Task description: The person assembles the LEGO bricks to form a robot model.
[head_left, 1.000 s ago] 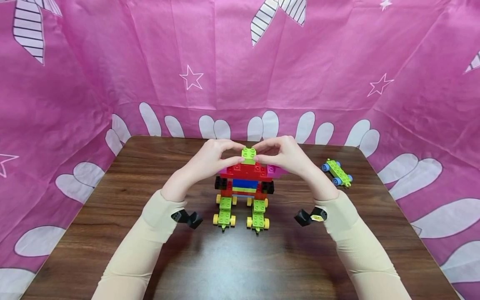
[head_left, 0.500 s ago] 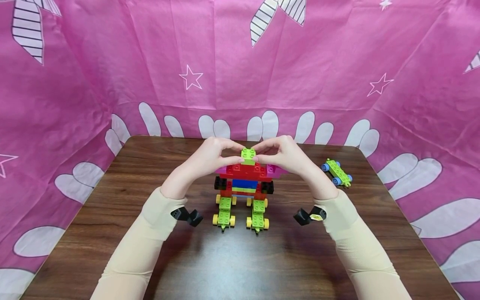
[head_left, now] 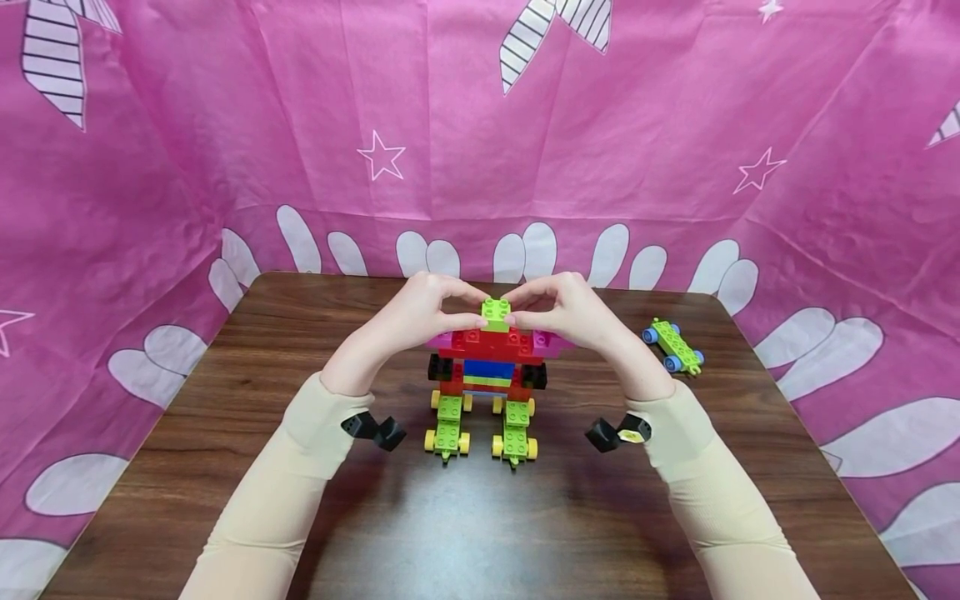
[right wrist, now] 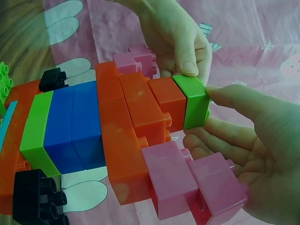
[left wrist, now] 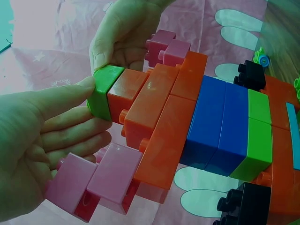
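A figure of toy building blocks (head_left: 491, 343) stands upright on the table, with red, blue and green blocks in its body. At its top sits a light green block (head_left: 496, 313), flush on a red block (left wrist: 126, 89) in the left wrist view. My left hand (head_left: 420, 312) pinches the green block from the left between thumb and fingers. From the other side my right hand (head_left: 573, 312) pinches the same block. Pink blocks (right wrist: 171, 180) stick out stepwise under each hand. Black blocks (head_left: 441, 367) jut from the sides, and two green wheeled bases (head_left: 448, 437) with yellow wheels form the feet.
A separate green wheeled base (head_left: 675, 343) with blue wheels lies at the right of the brown wooden table (head_left: 247, 433). A pink patterned cloth (head_left: 465, 125) hangs behind and at both sides.
Both hands keep their pinch on the green block at the top. Apart from a very slight shift of the whole view, nothing has moved.
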Motion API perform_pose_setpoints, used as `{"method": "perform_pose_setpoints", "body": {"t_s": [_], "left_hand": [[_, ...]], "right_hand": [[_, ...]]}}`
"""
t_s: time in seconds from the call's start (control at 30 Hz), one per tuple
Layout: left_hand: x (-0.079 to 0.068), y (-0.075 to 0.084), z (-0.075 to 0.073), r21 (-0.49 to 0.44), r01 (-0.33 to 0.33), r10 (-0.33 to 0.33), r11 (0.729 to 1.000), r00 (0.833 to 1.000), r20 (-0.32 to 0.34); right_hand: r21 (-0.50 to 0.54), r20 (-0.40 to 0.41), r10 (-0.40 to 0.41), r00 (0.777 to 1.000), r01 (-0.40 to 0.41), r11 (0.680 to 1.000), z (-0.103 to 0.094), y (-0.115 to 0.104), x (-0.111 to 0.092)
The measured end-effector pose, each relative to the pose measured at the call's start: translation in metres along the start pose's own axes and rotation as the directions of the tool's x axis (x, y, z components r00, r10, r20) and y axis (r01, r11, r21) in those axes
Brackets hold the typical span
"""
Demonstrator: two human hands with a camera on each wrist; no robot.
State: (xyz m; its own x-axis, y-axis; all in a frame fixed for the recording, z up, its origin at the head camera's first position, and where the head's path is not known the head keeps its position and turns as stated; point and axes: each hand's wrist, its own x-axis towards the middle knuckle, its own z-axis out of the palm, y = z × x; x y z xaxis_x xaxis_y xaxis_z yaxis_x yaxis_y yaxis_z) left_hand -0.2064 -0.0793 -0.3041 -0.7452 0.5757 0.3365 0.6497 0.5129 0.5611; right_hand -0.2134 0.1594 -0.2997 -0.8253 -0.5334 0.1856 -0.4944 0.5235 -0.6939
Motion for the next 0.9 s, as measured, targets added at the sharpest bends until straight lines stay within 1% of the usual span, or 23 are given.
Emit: {"method": "perform_pose_setpoints", "body": {"t_s": [0.33, 0.63, 0.9], "left_hand": [[0.0000, -0.0027, 0.0007, -0.003, -0.025, 0.025, 1.000, 1.000, -0.006], [-0.0017, -0.0037, 0.0019, -0.008, -0.034, 0.034, 0.999, 0.999, -0.023], [-0.0003, -0.0019, 0.0000, 0.016, -0.008, 0.008, 1.000, 1.000, 0.006]], "right_hand": [[0.028, 0.003, -0.012, 1.000, 0.012, 1.000, 0.0004, 0.0007, 0.0000], [0.008, -0.006, -0.025, 1.000, 0.025, 1.000, 0.0009, -0.0002, 0.0000], [0.013, -0.002, -0.012, 1.000, 0.012, 1.000, 0.0006, 0.0005, 0.0004]]}}
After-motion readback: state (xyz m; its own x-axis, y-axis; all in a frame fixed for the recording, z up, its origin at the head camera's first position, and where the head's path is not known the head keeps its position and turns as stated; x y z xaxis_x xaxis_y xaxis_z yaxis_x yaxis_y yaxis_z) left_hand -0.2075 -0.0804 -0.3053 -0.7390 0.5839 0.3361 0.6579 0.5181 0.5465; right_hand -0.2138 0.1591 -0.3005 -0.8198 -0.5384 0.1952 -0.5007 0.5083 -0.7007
